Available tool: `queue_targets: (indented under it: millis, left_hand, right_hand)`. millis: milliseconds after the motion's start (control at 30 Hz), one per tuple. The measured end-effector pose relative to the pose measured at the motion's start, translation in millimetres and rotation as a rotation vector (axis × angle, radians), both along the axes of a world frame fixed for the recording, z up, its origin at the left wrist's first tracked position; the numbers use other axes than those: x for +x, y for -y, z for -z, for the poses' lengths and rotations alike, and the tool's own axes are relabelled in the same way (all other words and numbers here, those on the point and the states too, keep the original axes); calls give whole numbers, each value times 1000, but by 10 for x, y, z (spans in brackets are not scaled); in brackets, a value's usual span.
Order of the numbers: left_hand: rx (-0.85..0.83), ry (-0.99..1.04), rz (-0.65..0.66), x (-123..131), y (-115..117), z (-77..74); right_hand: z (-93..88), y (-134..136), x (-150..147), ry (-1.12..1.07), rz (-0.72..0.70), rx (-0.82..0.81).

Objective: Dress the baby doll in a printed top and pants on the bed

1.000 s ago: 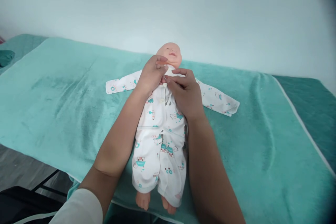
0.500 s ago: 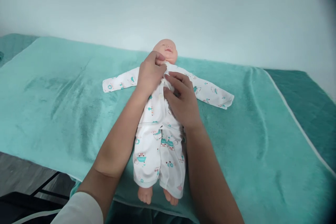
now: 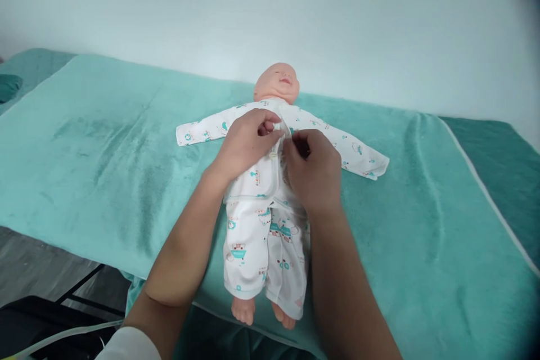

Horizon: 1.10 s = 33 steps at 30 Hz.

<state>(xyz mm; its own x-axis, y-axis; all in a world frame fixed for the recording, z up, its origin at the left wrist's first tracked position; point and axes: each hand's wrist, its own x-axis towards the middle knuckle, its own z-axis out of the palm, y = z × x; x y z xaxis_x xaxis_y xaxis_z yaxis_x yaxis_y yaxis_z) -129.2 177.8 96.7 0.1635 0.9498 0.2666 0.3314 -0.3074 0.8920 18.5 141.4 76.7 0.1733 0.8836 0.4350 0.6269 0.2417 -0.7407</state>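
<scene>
A baby doll (image 3: 276,83) lies on its back, head toward the wall. It wears a white printed baby shirt (image 3: 253,177) with both sleeves spread wide, and matching baby trousers (image 3: 244,242). At the chest, my left hand (image 3: 251,140) pinches the shirt's front edge between thumb and fingers. Beside it, my right hand (image 3: 315,166) is closed on the other side of the front opening, its fingertips close to the left ones. Whatever fastener lies between the fingertips is too small to make out. The doll's bare feet stick out of the trouser legs.
A light green blanket (image 3: 105,180) covers the bed, with darker green bedding (image 3: 498,163) at the right end. A pale wall (image 3: 270,5) stands behind. At the lower left are a black object (image 3: 37,326) and a pale tube (image 3: 71,331).
Both hands have moved from near the doll's neck down to the chest. My right fingers have curled in more tightly. The whole view has shifted slightly.
</scene>
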Motion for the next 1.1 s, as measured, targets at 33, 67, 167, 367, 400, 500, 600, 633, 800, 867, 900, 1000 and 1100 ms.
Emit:
queue_targets:
  millis: [33,67,167,367,400,500,600,633,800,867,900,1000,1100]
  left_hand:
    - [-2,-22,-2,-6,11,-13]
    - [-4,-36,-4,-12,17,-26]
    - [-23,-31,26,-30,15,-47]
    - [-112,212,51,-41,-22,-1]
    - [-133,257,54,-33,-26,7]
    - [-181,337,61,-4,-28,15]
    - [-182,331,51,14,-26,17]
    - [-176,321,49,16,-26,20]
    - [-161,305,56,14,-41,45]
    - [-165,291,58,15,-46,52]
    - [-165,287,58,16,-49,54]
    - [-161,292,62,15,-52,61]
    - [-165,293,70,11,-44,58]
  right_hand:
    - [-8,-6,22,-38,-8,-20]
    - [-15,-12,44,-78,-16,-45]
    - [-35,-17,89,-202,-61,-131]
    - [-14,-20,49,-332,-66,-46]
    - [0,-27,41,-337,-70,-30]
    - [40,-55,39,-370,-94,-51]
    - [64,-75,58,-394,-103,-78]
    - [68,-79,63,-397,-104,-80]
    - [73,-81,78,-421,-128,-92]
    - [69,-82,81,-403,-138,-100]
    - [65,-83,81,-388,-144,-101]
    - [45,-83,75,-344,-160,-95]
    - [16,-75,61,-299,-164,-88]
